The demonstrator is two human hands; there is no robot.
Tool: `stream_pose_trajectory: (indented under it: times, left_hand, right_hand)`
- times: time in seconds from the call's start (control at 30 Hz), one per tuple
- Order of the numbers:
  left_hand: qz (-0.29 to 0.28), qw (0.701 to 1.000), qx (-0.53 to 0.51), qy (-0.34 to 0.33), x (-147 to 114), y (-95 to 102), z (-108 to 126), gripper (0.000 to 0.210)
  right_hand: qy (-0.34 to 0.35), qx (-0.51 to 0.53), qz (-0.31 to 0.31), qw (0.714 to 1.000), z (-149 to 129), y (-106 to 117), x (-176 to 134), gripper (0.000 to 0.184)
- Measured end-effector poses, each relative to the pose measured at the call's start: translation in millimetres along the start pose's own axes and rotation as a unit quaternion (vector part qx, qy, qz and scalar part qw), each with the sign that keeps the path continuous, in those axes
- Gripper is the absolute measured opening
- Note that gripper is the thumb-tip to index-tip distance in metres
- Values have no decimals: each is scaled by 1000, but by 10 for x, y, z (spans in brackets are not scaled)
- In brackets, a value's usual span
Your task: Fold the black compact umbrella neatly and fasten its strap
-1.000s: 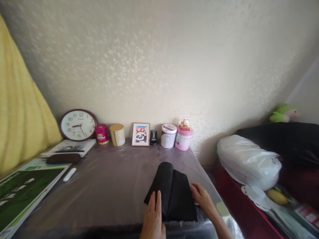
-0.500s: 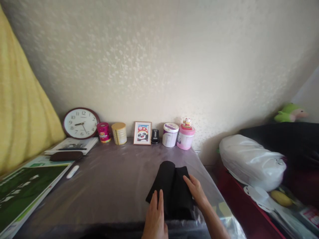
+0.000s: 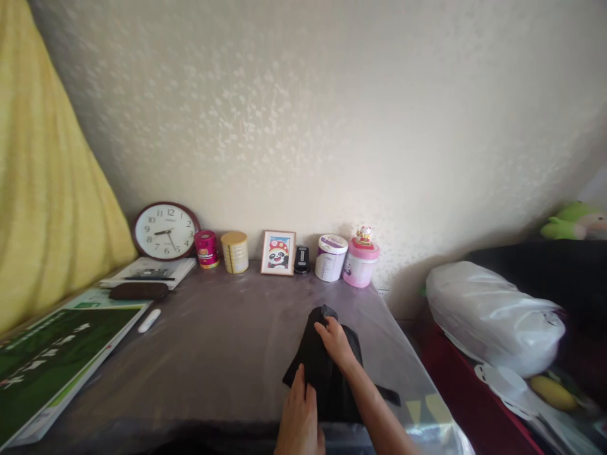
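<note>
A black folded cloth item (image 3: 309, 351) lies on the table near its front right; what kind of item it is I cannot make out. From its right side a short black strap-like piece (image 3: 389, 395) sticks out. My right hand (image 3: 334, 341) reaches across it and grips the far edge, where the fabric bunches up a little between thumb and fingers. Against the near left part of the cloth rests my left hand (image 3: 301, 407), fingers stretched out. My right forearm hides some of the cloth.
Along the wall stand a clock (image 3: 165, 231), a magenta can (image 3: 206, 249), a yellow-lidded tin (image 3: 235, 252), a framed panda picture (image 3: 278, 252), a white tub (image 3: 331, 258) and a pink tub (image 3: 361, 264). Books (image 3: 61, 360) lie left; a white plastic bag (image 3: 490, 316) sits right, beyond the table edge.
My right hand has moved from the cloth's right side up and left to its far edge and taken hold there. A strap-like piece now shows at right. My left hand stays at near left.
</note>
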State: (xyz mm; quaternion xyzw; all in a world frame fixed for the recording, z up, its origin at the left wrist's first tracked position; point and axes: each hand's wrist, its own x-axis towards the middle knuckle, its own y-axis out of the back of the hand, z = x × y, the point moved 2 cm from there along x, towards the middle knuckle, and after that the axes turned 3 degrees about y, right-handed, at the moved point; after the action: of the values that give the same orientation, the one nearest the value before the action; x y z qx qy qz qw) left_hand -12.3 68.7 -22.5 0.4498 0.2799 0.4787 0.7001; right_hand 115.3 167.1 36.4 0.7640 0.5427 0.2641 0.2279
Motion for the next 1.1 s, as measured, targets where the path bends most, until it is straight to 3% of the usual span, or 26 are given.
stream_pose_trajectory:
  times: [0.3, 0.4, 0.5, 0.6, 0.67, 0.83, 0.97, 1.1]
  left_hand:
    - [51, 998, -6, -36, -41, -104, -251, 65]
    - [131, 990, -1, -46, -72, 55, -293, 52]
    - [232, 971, 19, -47, -74, 279, -195, 37]
    - [263, 959, 26, -106, -39, 394, -15, 31]
    - [254, 958, 28, -132, -5, 390, 72, 34]
    - [183, 978, 7, -102, 52, 214, 45, 48]
    - [135, 987, -24, -84, 52, 61, -38, 55]
    - [83, 994, -51, -49, 64, 40, -28, 70]
  right_hand:
    - [0, -35, -54, 998, -64, -119, 8, 32]
    - [-16, 4, -125, 992, -100, -147, -24, 33]
    - [4, 22, -179, 984, -157, -160, -55, 22]
    - [64, -5, -205, 977, -227, -149, -82, 23]
    - [98, -30, -215, 971, -273, -131, -108, 25]
    - [169, -39, -227, 958, -357, -37, -270, 26]
    - [268, -14, -178, 947, -300, 79, -452, 25]
    - [351, -40, -143, 925, -124, 94, -474, 27]
